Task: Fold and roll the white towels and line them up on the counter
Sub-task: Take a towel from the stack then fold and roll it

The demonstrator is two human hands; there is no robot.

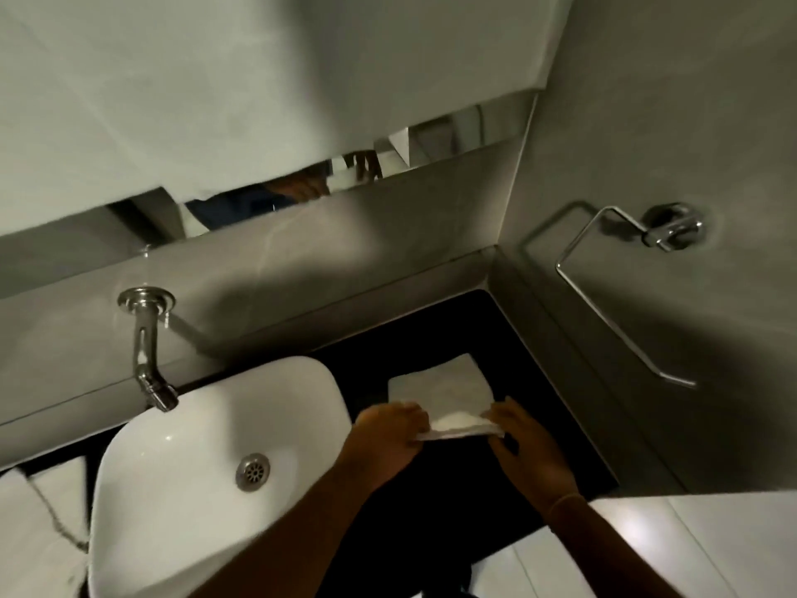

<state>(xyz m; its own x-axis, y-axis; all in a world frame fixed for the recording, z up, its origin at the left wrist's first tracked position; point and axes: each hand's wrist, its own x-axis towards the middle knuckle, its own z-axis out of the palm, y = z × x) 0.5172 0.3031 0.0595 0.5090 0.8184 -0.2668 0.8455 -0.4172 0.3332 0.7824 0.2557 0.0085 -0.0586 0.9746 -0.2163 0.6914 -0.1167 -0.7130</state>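
Right of the sink (129, 463), on the black counter (539, 429), lies the towel (440, 388), a flat white rectangle folded at least once. Its long axis runs away from the person toward the back wall, tilted slightly to the right, so the near short edge is the one within reach. That edge is lifted and turned over into a small bright fold, the start of a roll.

Both hands are at this near edge. The left hand (388, 438) is closed on the corner nearer the sink, fingers curled over the cloth and pointing away from the sink. The right hand (524, 446) pinches the corner farther from the sink, thumb and fingers pressed on the folded lip, wrist angled in toward the sink. The two forearms converge from below, and neither hand is clearly nearer; each holds its own corner.

The rest of the towel lies beyond the hands, so the roll would most likely travel forward along the long axis, away from the body. Both hands would need to move evenly or the roll may skew.

No finished rolls show on this part of the counter. White cloth at the far side of the sink is too blurred to identify.
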